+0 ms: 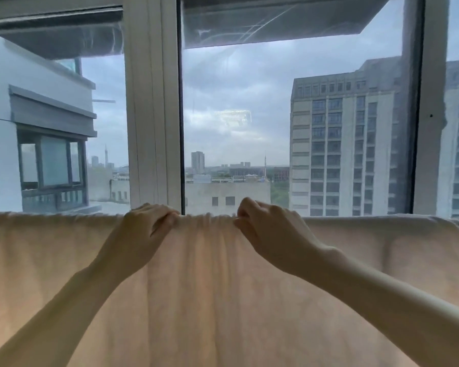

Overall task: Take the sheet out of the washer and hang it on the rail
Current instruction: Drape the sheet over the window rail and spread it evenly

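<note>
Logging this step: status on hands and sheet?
Left hand and right hand grip sheet at top fold. Sheet hangs spread, bunched between hands; rail hidden beneath. Nothing blocking.

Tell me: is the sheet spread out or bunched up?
Hung and mostly spread; the sheet is gathered into pleats between the left hand and right hand.

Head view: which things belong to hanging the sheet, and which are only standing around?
Belong to the job: sheet, bunched between the hands; left hand and right hand, both gripping its top edge. The rail is hidden under it.
Not part of it: window frame; tall building outside.
</note>
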Motion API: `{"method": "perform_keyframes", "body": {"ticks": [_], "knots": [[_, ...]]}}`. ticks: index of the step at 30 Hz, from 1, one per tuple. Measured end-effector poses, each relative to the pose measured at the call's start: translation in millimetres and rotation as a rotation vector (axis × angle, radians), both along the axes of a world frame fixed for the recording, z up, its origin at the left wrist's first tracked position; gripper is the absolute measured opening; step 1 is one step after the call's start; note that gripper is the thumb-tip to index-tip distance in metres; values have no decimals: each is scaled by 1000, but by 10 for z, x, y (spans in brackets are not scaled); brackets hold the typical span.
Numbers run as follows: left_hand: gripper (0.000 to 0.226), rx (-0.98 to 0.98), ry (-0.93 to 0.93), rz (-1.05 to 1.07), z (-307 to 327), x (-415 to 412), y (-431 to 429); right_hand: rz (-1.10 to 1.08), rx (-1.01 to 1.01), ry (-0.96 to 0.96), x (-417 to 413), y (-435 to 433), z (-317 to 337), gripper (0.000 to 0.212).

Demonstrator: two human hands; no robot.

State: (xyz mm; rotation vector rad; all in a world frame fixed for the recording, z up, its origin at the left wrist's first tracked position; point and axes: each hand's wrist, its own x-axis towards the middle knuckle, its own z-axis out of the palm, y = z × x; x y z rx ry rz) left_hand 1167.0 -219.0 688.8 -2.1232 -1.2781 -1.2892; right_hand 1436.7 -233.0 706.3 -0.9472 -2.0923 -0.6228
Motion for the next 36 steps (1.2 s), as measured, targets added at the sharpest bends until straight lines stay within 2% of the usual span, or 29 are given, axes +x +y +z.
{"method": "perform_keyframes", "body": {"ticks": [4,8,13,21,25,29,32,36], "knots": [[30,-21,-19,-116,15,-277,107,-51,8,74,-121,53,-23,17],[25,24,-91,-171,-28,-325,189,-127,94,91,-142,65,-81,17],[13,68,-124,-124,-9,-251,246,-248,67,67,-70,80,-62,17],[16,106,-192,-34,16,-306,343,-467,111,194,507,-39,-45,19],[24,98,-188,-52,-11,-303,331,-534,118,213,739,-140,-120,12],[40,79,-94,-93,10,-211,249,-532,58,212,693,-150,-162,17],[36,151,-36,-76,6,-70,174,-588,-7,146,547,-180,-177,30],[33,143,-41,-135,17,206,90,-576,-16,109,279,-186,-207,30]]}}
